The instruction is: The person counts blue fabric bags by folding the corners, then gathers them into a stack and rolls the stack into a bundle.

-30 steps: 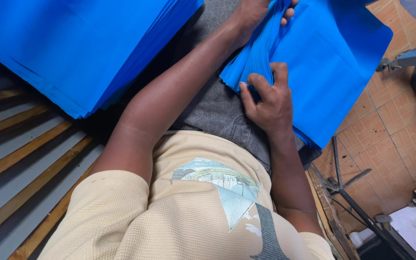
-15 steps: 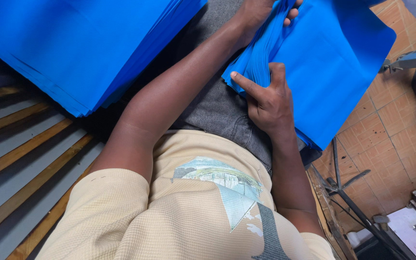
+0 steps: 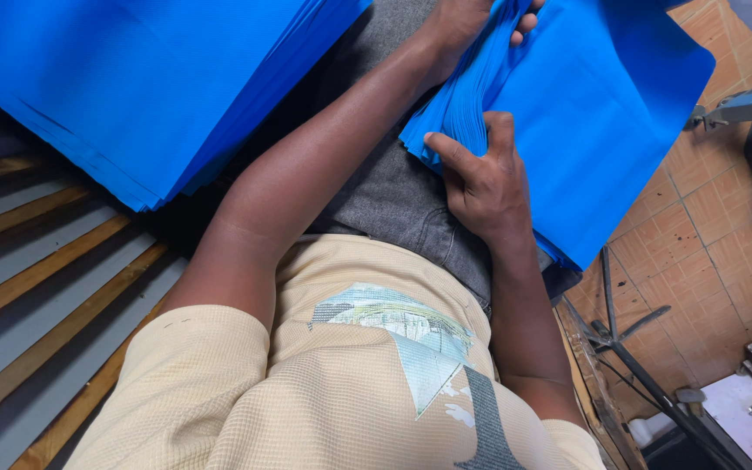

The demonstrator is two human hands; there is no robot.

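Observation:
A bundle of bright blue fabric sheets (image 3: 620,113) lies across my lap on grey jeans (image 3: 393,191). My right hand (image 3: 485,178) rests on the bundle's near edge, with thumb and fingers pinching the fanned layers. At the top edge of the view, my left hand (image 3: 467,22) grips the same bundle's folded edge, its fingers curled around the layers and partly cut off. My left forearm crosses the middle of the view.
A larger stack of the same blue sheets (image 3: 132,87) lies at the upper left on a slatted wood-and-metal surface (image 3: 36,287). Orange floor tiles (image 3: 724,226) and a metal stand (image 3: 628,348) are at the right. My beige shirt (image 3: 324,392) fills the bottom.
My right hand's forefinger has straightened along the bundle's edge. The left hand has slid slightly further up out of view. The blue bundle has barely moved.

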